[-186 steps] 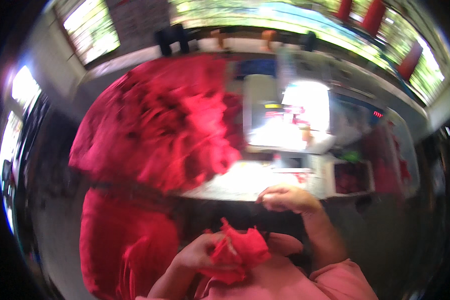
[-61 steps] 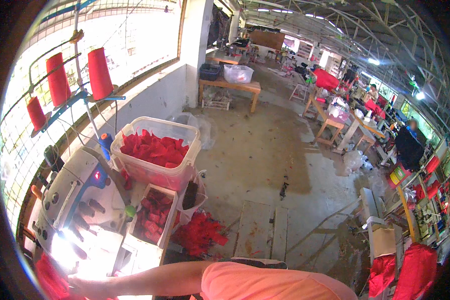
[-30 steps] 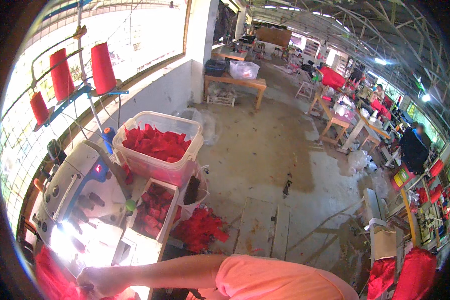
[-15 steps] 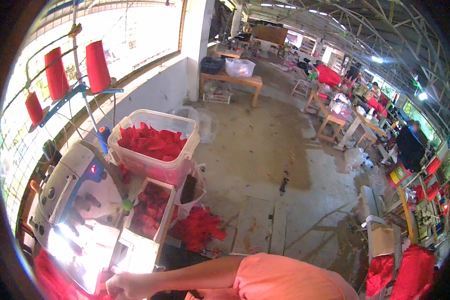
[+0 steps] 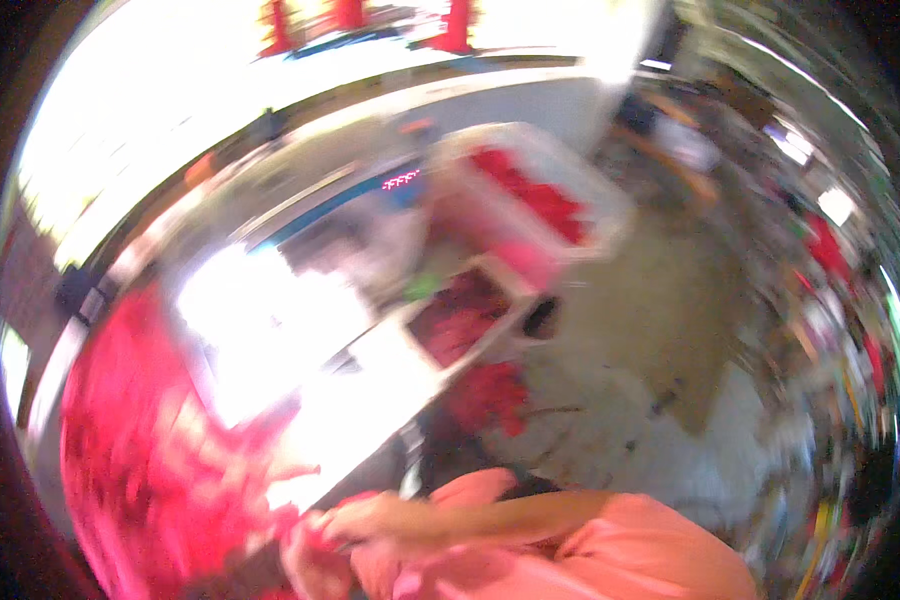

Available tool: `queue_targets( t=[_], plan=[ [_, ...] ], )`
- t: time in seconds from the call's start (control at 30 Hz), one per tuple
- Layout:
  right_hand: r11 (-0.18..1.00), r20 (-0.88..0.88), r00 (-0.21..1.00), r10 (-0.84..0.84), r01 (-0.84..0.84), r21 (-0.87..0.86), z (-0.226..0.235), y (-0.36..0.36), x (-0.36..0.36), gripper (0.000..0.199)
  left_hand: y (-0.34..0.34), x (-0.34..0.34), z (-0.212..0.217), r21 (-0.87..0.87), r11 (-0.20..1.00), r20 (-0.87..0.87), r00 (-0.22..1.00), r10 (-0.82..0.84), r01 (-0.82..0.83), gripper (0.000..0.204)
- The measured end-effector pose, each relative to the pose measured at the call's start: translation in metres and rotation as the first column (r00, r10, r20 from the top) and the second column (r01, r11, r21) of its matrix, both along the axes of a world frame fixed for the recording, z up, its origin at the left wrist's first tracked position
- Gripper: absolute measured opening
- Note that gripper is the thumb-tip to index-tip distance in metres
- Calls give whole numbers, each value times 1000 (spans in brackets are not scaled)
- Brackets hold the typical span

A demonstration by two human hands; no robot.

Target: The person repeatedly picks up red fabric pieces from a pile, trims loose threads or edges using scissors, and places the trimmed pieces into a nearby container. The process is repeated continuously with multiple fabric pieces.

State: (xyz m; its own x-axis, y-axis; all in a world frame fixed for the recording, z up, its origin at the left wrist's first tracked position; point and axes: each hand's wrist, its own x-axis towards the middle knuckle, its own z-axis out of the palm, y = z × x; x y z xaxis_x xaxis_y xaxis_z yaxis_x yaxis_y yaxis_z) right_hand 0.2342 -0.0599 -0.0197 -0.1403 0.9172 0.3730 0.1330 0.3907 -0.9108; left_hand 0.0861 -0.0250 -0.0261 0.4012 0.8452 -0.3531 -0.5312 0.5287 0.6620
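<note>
Hand (image 5: 345, 522) on red cloth (image 5: 160, 470) (blurred)

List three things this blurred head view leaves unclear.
1. Hands: motion blur merges them with the red cloth; which hand grips it cannot be told.
2. Bin: its red contents are smeared.
3. Table: glare washes out whatever lies there.

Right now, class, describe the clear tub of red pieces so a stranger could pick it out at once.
Start at the bright white sewing table in the middle. Beyond its far right corner, toward the concrete floor, stands the clear plastic tub. It is the larger, taller one with pale walls, heaped with red fabric pieces; the shallow tray beside it holds darker red.
</note>
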Motion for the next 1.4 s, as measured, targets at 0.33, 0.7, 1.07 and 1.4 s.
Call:
queue_targets(
  t=[0.33,0.7,1.07,1.4],
  plan=[
    [923,441,825,353,-231,-307,7,-28,-20,33,-39,-34,-12,-256,964,177,977,118,-70,29],
    [571,-83,891,447,-356,-740,2,55,-3,37,-42,-54,-12,-181,980,-46,996,77,-84,30],
    [619,-35,905,424,-318,-718,30,96,-36,23,-34,-71,2,-30,996,-323,944,71,-86,45],
    [630,-267,942,203,-334,-701,9,51,7,26,114,-75,40,769,573,-637,270,722,283,21]
  ],
)
